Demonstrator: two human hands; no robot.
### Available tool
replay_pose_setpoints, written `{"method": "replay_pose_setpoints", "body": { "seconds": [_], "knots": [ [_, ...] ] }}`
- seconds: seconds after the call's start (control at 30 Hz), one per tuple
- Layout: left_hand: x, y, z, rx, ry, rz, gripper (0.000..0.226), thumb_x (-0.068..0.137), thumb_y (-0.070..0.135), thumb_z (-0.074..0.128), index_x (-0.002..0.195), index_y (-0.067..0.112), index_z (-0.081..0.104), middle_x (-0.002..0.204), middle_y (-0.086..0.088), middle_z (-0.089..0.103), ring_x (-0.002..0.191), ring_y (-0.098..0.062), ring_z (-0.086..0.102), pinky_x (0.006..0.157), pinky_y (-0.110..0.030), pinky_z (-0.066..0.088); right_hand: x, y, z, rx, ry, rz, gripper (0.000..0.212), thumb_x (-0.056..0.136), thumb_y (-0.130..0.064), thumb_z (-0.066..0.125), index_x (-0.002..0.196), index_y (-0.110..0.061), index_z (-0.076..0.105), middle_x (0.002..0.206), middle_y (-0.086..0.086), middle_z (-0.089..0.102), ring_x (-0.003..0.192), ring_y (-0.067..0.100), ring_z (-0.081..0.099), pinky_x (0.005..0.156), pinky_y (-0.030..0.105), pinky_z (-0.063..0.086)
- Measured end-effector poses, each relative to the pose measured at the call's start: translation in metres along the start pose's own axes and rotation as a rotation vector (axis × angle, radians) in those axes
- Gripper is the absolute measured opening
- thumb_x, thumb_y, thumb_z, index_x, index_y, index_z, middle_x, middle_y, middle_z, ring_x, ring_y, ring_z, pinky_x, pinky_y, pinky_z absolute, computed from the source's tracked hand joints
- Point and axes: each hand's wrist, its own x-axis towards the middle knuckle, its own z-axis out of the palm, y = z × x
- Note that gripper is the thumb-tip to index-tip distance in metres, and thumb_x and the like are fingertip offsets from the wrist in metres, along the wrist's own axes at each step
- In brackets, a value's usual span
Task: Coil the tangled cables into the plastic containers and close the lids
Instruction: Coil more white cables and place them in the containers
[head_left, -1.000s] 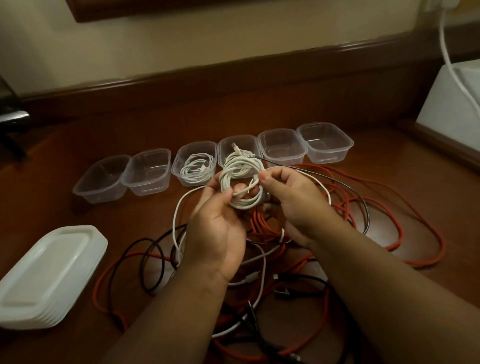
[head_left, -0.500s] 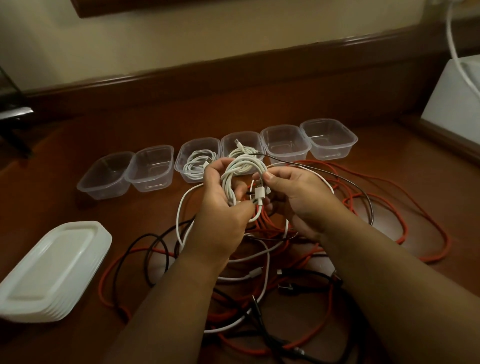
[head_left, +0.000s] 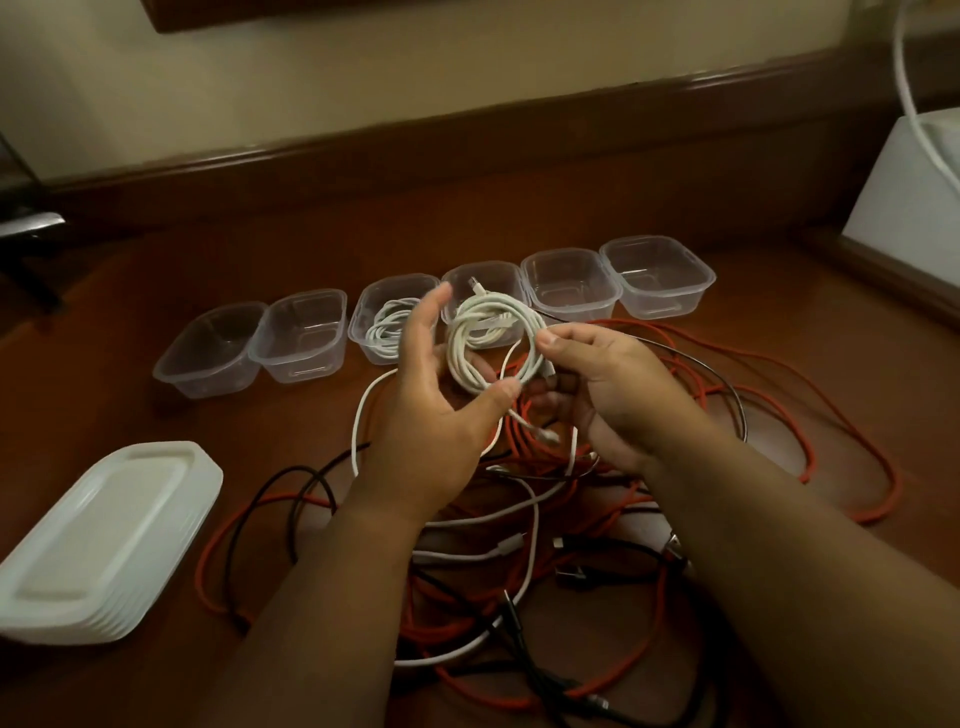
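A white cable coil (head_left: 470, 332) is held up over the wooden table in front of a row of clear plastic containers (head_left: 571, 283). My right hand (head_left: 602, 384) pinches the coil's right side between thumb and forefinger. My left hand (head_left: 431, 400) has its fingers spread upward beside the coil, with the thumb tip touching the coil's bottom. One loose end with a plug hangs below the coil. A third container (head_left: 363, 325) holds another coiled white cable. A tangle of orange, black and white cables (head_left: 519, 577) lies under my forearms.
Two empty containers (head_left: 208, 353) stand at the row's left end and two more at its right end (head_left: 657, 275). A stack of white lids (head_left: 104, 540) lies at the near left. A white box (head_left: 914, 197) with a cord stands at the right edge.
My left hand let go of its grip on the coil and spread its fingers. The coil turned to face me as a round loop, held by my right hand.
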Motion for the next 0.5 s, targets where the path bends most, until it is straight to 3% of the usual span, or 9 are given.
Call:
{"method": "replay_pose_setpoints", "body": {
  "seconds": [0.07, 0.1, 0.2, 0.3, 0.4, 0.5],
  "knots": [
    [0.002, -0.004, 0.004, -0.030, 0.076, -0.015, 0.086, 0.081, 0.020, 0.081, 0.145, 0.046, 0.030, 0.122, 0.009, 0.064, 0.110, -0.004, 0.064, 0.093, -0.029, 0.052, 0.000, 0.001, 0.002, 0.059, 0.004, -0.010, 0.016, 0.097, -0.014, 0.055, 0.103, -0.002, 0.065, 0.080, 0.010, 0.069, 0.068, 0.016, 0.066, 0.059, 0.024, 0.055],
    [0.002, -0.005, 0.005, -0.045, 0.082, -0.042, 0.084, 0.079, 0.020, 0.082, 0.144, 0.043, 0.034, 0.120, 0.008, 0.065, 0.106, -0.004, 0.066, 0.089, -0.028, 0.054, 0.000, 0.002, 0.003, 0.086, 0.006, -0.014, 0.017, 0.097, -0.014, 0.055, 0.105, -0.001, 0.064, 0.083, 0.011, 0.070, 0.071, 0.017, 0.067, 0.059, 0.024, 0.056],
    [0.002, -0.003, 0.008, -0.052, 0.070, -0.123, 0.047, 0.083, 0.017, 0.078, 0.123, 0.031, 0.056, 0.092, 0.000, 0.074, 0.073, -0.008, 0.070, 0.063, -0.028, 0.054, -0.001, 0.003, 0.005, 0.095, 0.015, -0.041, 0.018, 0.098, -0.013, 0.054, 0.108, -0.002, 0.064, 0.086, 0.011, 0.070, 0.074, 0.019, 0.068, 0.063, 0.024, 0.057],
    [0.002, -0.002, 0.010, -0.086, 0.107, -0.111, 0.027, 0.086, 0.013, 0.074, 0.108, 0.027, 0.066, 0.092, 0.001, 0.075, 0.082, -0.013, 0.074, 0.078, -0.038, 0.060, -0.004, 0.004, 0.006, -0.040, 0.064, -0.117, 0.014, 0.097, -0.012, 0.055, 0.105, -0.008, 0.066, 0.089, 0.008, 0.074, 0.082, 0.020, 0.072, 0.071, 0.027, 0.058],
    [0.001, -0.002, 0.013, -0.062, 0.156, -0.073, 0.026, 0.084, 0.014, 0.076, 0.104, 0.030, 0.068, 0.098, 0.004, 0.074, 0.093, -0.010, 0.072, 0.089, -0.041, 0.057, -0.007, 0.007, 0.009, -0.275, 0.159, -0.239, 0.013, 0.099, -0.014, 0.055, 0.100, -0.018, 0.068, 0.094, 0.004, 0.074, 0.089, 0.013, 0.071, 0.079, 0.027, 0.058],
    [-0.001, -0.002, 0.019, -0.127, 0.199, -0.080, 0.027, 0.084, 0.008, 0.075, 0.105, 0.024, 0.068, 0.099, 0.004, 0.075, 0.095, -0.012, 0.072, 0.090, -0.041, 0.056, -0.007, 0.011, 0.013, -0.436, 0.189, -0.316, 0.015, 0.100, -0.019, 0.053, 0.105, -0.022, 0.066, 0.097, -0.001, 0.073, 0.094, 0.009, 0.069, 0.088, 0.034, 0.057]
  ]
}}
